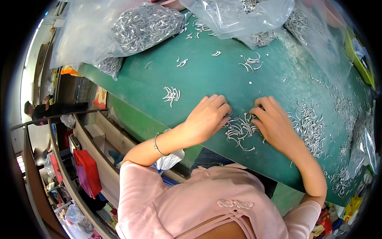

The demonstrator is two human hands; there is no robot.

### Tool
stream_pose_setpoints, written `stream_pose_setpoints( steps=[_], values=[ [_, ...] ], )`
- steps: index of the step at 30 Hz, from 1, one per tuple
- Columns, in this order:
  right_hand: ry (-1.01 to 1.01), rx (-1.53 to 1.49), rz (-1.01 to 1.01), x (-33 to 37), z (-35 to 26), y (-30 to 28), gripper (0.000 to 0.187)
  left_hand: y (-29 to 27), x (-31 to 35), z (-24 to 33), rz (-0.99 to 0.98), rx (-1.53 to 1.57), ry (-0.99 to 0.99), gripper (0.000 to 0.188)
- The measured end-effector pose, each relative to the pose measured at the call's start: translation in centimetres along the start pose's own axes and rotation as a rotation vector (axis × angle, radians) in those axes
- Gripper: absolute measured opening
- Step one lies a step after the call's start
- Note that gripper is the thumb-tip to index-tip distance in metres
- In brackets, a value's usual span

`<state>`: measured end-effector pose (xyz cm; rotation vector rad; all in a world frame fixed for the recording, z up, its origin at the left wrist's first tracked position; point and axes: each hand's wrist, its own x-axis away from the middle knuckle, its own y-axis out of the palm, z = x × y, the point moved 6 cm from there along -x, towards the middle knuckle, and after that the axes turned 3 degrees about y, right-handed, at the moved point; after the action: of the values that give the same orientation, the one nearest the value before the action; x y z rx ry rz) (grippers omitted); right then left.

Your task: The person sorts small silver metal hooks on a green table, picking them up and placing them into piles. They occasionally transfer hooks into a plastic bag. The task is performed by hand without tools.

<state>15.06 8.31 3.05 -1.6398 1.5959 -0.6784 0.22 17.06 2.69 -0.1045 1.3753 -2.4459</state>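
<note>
On the green tabletop right in front of me lies a small loose pile of curved, silvery metal pieces (pixel 241 129), shaped like little hooks. My left hand (pixel 207 118) is at the pile's left edge, its fingers curled in and closed; a bit of metal shows by the fingertips, but what they grip is not clear. Over the pile's upper right edge, my right hand (pixel 273 122) has its thumb and fingers bent together in a pinch, with the contents hidden. Right of it spreads a larger heap of the same pieces (pixel 311 129). A small cluster (pixel 171 95) lies farther left.
Clear plastic bags full of metal pieces (pixel 145 26) stand along the table's (pixel 135 89) far side. More pieces (pixel 251 62) are scattered beyond my hands. At the far right is a yellow-green tray (pixel 356 55). A shelf holds a red bag (pixel 88 172) at left; a person (pixel 45 110) is farther off.
</note>
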Motion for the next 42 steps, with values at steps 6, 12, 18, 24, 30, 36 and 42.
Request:
stream_pose_setpoints(
  steps=[6, 12, 18, 24, 30, 36, 42],
  values=[
    [-0.031, -0.059, 0.008, -1.0, -1.6, 0.2, 0.023, 0.1, 0.8, -0.9, 0.061, 0.032, -0.018, 0.017],
    [-0.147, 0.133, -0.071, -1.8, -3.2, 2.3, 0.016, -0.1, 1.0, -1.1, 0.126, 0.091, -0.012, 0.017],
    [-0.039, -0.079, -0.022, -2.2, -1.6, 1.1, 0.012, -0.2, 0.9, -1.9, 0.134, 0.112, -0.048, 0.019],
    [0.25, -0.201, 0.081, -5.7, 3.0, -1.6, 0.009, -0.1, -2.8, -3.1, 0.102, 0.072, 0.081, 0.016],
    [0.21, -0.044, 0.3, -8.6, 6.4, -1.3, 0.012, -0.1, -7.9, -4.1, 0.176, -0.021, 0.185, 0.019],
    [0.253, -0.156, 0.188, -4.9, 4.3, -2.3, 0.016, -2.4, -5.2, -2.2, 0.162, 0.176, 0.074, 0.025],
    [-0.025, 0.063, -0.034, -1.8, -1.1, 0.2, 0.019, -0.4, 0.5, -0.5, -0.199, 0.184, -0.024, 0.031]
  ],
)
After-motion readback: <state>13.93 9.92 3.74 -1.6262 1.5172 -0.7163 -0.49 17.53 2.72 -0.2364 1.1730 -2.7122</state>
